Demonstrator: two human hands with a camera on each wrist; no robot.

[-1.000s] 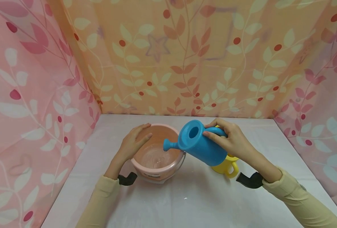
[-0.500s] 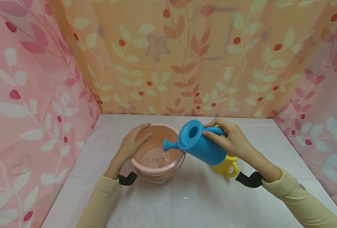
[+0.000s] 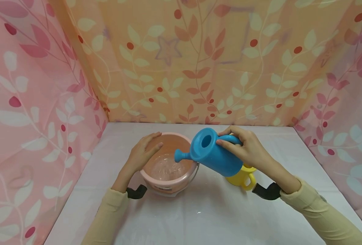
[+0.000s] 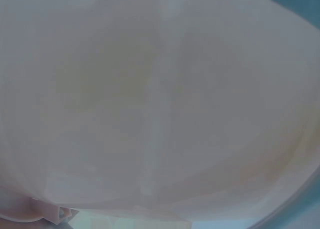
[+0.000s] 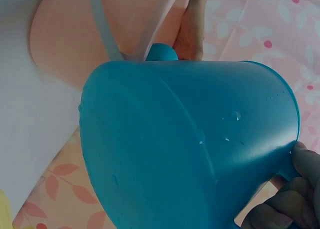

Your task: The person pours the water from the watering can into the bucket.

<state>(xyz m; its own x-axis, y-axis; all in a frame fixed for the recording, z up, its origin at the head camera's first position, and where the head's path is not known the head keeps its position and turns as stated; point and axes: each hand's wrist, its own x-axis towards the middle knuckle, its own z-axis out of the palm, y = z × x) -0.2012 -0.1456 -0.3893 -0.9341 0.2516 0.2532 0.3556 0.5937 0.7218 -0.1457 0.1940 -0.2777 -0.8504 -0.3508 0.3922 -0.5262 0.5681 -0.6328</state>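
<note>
My right hand (image 3: 249, 146) holds a blue watering can (image 3: 217, 158) by its handle. The can leans left, with its spout (image 3: 181, 155) over a pink bucket (image 3: 168, 183). Rippled water (image 3: 168, 168) shows inside the bucket. At the bucket's left side my left hand (image 3: 140, 154) rests along the rim, fingers fairly straight and thumb over the opening. The bucket's pale outer wall (image 4: 150, 114) fills the left wrist view. Droplets cling to the can's body (image 5: 235, 119) in the right wrist view, where curled fingers (image 5: 280, 209) grip its handle.
A yellow vessel with a looped handle (image 3: 238, 178) stands on the white table (image 3: 217, 217), partly hidden behind the can and right hand. A small water drop (image 3: 199, 212) lies in front. Patterned cloth (image 3: 181, 68) encloses the back and sides.
The watering can and right hand have shifted slightly left and up. The water in the bucket has become more rippled. My left hand stays at the rim.
</note>
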